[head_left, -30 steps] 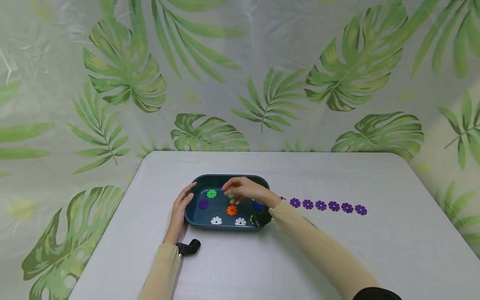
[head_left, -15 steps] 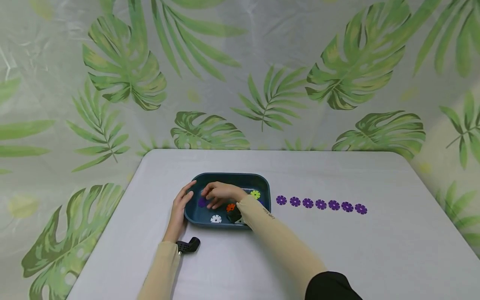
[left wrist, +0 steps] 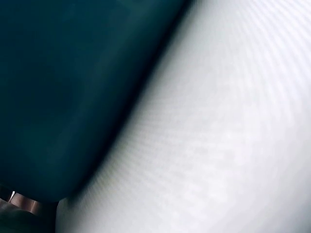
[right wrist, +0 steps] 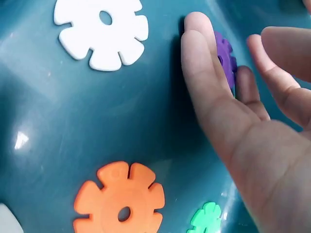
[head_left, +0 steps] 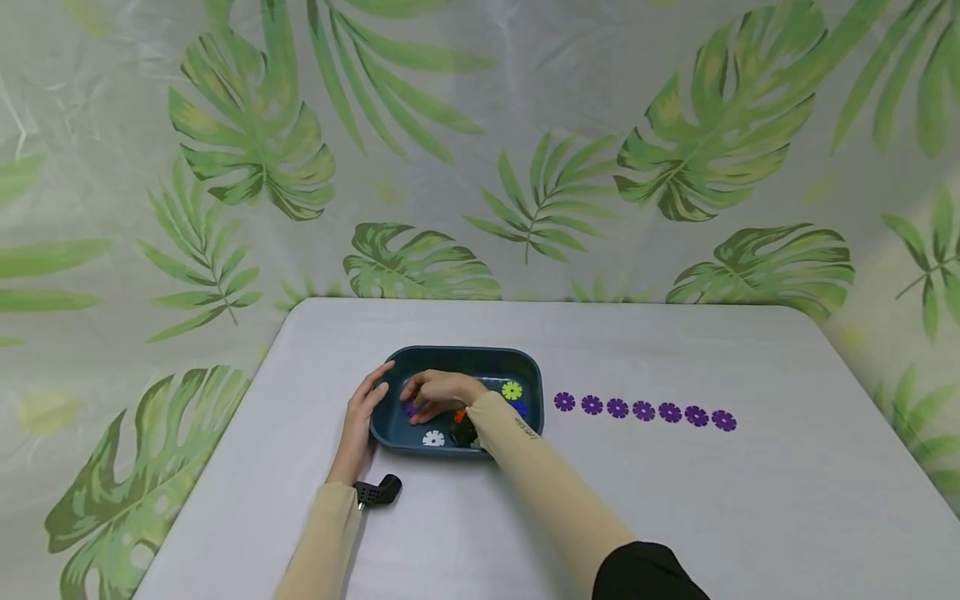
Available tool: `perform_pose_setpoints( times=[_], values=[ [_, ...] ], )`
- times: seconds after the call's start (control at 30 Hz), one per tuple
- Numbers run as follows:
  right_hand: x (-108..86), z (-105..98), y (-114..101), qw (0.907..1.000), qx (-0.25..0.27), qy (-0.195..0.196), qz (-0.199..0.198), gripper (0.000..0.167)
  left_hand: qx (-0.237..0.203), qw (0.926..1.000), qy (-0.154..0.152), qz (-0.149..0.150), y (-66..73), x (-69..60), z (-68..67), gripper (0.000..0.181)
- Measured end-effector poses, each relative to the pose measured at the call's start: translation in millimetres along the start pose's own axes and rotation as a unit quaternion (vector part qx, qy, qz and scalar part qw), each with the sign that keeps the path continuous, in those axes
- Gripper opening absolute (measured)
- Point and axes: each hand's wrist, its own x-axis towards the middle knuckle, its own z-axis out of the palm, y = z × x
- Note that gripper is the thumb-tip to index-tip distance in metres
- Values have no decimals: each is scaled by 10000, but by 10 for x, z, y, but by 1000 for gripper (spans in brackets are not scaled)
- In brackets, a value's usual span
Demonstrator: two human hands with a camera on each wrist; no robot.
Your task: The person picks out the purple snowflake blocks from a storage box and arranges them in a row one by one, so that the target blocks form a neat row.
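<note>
My left hand point(head_left: 358, 429) grips the left end of a dark teal tray point(head_left: 457, 452), its thumb over the rim; the left wrist view shows mostly the tray's outer wall point(left wrist: 73, 97). Inside the tray, at its left end, my right hand point(head_left: 444, 391) pinches a purple snowflake disc point(right wrist: 223, 56), which stands tilted between thumb and fingers and is partly covered by them. Close by lie a white snowflake disc point(right wrist: 112, 41) and an orange one point(right wrist: 114, 194). A green disc point(right wrist: 206, 219) shows small at the bottom of the right wrist view.
Further right in the tray are a yellow-green disc point(head_left: 507, 391) and a blue disc point(head_left: 519, 407). To the right of the tray, several purple discs point(head_left: 617, 408) form a row on the white table point(head_left: 675, 492). A leaf-patterned sheet point(head_left: 525, 100) hangs behind.
My right hand has moved left within the tray, from above the green discs to the purple disc, and its fingers have closed on it. The left hand stays on the tray.
</note>
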Motion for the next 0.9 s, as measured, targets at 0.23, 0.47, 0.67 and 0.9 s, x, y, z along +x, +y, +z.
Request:
perform_pose_setpoints(
  times=[0.23, 0.47, 0.67, 0.9],
  values=[
    [-41, -17, 19, 9982, -489, 336, -100, 19, -47, 10000, 15, -29, 10, 0, 5, 39],
    [-122, -120, 42, 9973, -406, 378, -475, 14, 50, 10000, -26, 18, 144, -61, 68, 40],
    [-376, -372, 39, 9957, -183, 87, -901, 21, 116, 9999, 32, 65, 149, -71, 73, 40],
    [-872, -747, 139, 9918, -124, 239, -1250, 21, 70, 9999, 45, 107, 141, -81, 70, 40]
  ],
)
